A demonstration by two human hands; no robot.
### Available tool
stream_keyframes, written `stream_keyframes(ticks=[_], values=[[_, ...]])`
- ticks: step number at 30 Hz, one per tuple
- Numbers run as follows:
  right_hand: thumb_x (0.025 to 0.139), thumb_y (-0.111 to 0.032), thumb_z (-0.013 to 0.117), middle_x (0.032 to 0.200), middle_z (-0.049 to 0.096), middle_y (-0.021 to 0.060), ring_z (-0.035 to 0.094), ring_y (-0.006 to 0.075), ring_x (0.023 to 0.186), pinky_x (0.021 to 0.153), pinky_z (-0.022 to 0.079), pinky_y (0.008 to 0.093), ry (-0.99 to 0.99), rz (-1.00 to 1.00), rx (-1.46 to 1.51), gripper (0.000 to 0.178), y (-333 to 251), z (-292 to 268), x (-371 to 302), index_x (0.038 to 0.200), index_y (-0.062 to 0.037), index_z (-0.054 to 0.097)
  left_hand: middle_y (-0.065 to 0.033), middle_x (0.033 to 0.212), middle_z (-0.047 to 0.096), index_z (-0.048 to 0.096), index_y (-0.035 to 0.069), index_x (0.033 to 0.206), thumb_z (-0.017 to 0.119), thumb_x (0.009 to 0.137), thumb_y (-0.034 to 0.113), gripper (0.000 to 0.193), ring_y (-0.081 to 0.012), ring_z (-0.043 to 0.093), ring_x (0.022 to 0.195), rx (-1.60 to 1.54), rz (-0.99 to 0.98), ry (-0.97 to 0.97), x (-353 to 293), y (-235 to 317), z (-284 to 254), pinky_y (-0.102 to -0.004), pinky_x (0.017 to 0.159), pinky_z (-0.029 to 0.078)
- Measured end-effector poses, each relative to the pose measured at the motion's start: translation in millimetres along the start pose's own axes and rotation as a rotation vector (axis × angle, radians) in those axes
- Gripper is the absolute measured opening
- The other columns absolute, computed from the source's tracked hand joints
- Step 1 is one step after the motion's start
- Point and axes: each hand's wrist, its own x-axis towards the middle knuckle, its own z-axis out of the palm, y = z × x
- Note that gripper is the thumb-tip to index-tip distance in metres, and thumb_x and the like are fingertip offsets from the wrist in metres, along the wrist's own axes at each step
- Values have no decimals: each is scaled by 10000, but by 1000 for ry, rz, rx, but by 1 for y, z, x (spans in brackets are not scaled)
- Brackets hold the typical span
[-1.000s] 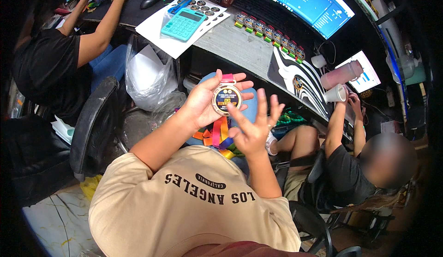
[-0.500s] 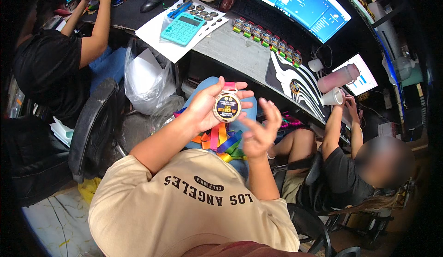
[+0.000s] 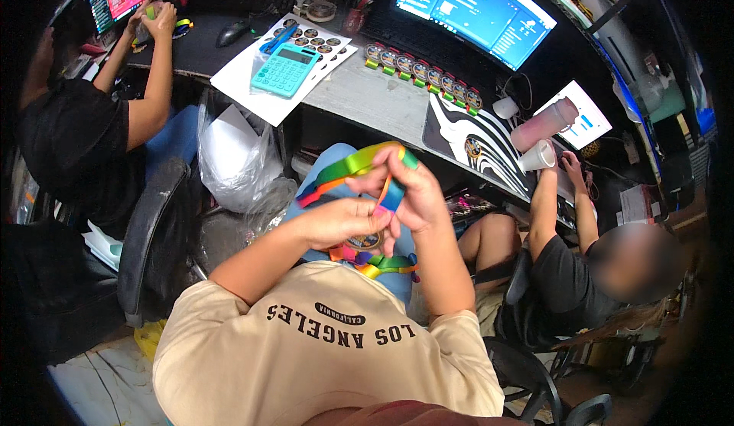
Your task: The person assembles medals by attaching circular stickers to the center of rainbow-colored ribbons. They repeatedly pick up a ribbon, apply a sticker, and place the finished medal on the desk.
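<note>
the left hand [image 3: 344,223] is curled around a round medal [image 3: 365,240], of which only the lower edge peeps out under the fingers, held above the lap just in front of the beige t-shirt [image 3: 321,349]. the right hand [image 3: 409,193] sits just above and touching the left, its fingers pinched on a rainbow-striped ribbon [image 3: 355,164] that arches up and to the left from the fist in green, yellow and orange bands (a blue stretch runs down between the fingers). more of the same ribbon hangs bunched under both hands, against the shirt. ahead lies a grey desk [image 3: 382,105] with a row of medals [image 3: 420,74] set along it in front of a monitor [image 3: 478,13], and a turquoise calculator [image 3: 284,68] resting on a white sheet of round stickers [image 3: 306,40]. a crumpled clear plastic bag [image 3: 233,158] sags below the desk edge. to the left a person in a black top [image 3: 76,135] sits in a dark chair with both hands up near another screen; to the right a second person reaches toward a white paper cup [image 3: 537,157] beside a pink bottle [image 3: 544,124].
</note>
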Motion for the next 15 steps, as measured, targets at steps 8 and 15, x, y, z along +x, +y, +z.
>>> stream_keyframes(ticks=[8,15], values=[[1024,-316,454,528,325,-53,295,54,465,441,296,211,-72,-274,132,265,-129,28,25,1030,-74,562,-65,985,615,546,35,1047,401,1045,333,332,-158,566,971,140,30,-80,-24,-38,-5,-326,926,431],[962,-233,517,519,418,-50,322,35,354,359,281,198,-29,-349,89,275,-141,57,22,1174,-64,564,-161,1168,602,418,14,1366,457,992,462,586,-265,570,1143,89,263,-116,-11,4,15,-419,1017,409]])
